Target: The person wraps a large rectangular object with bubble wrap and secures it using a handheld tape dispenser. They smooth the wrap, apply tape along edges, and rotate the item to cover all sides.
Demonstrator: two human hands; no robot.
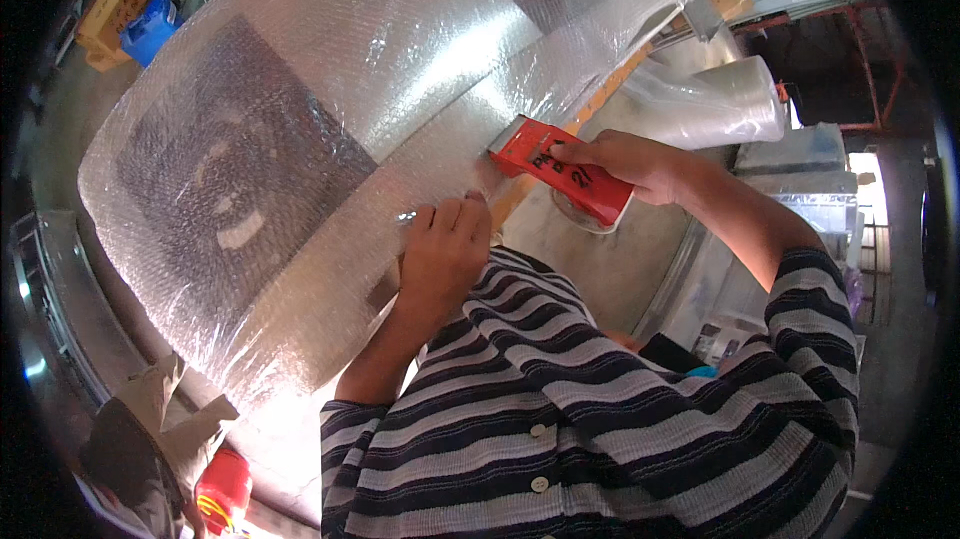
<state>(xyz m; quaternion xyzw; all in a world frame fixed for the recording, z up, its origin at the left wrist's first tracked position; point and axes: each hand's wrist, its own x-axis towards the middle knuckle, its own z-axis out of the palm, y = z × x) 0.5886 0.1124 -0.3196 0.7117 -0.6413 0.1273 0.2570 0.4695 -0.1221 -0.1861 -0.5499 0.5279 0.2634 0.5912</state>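
Note:
A large rounded object wrapped in clear bubble wrap (240,299) fills the left and middle of the head view. Dark panels show through the layers. My right hand (640,167) grips a red tape dispenser (560,164), thumb on top, its metal-edged front end against the wrap near the closest edge. Part of a tape roll shows under the dispenser. To the left of it, my left hand (447,244) presses bent fingers onto the edge of the bubble wrap, close to my body. Its thumb is hidden.
A large roll of clear plastic wrap (725,104) lies at the right, beyond my right hand. Wrapped, stacked items (800,194) stand at far right. Cardboard (120,4) and a blue container (150,29) are at upper left, a red object (224,487) at lower left.

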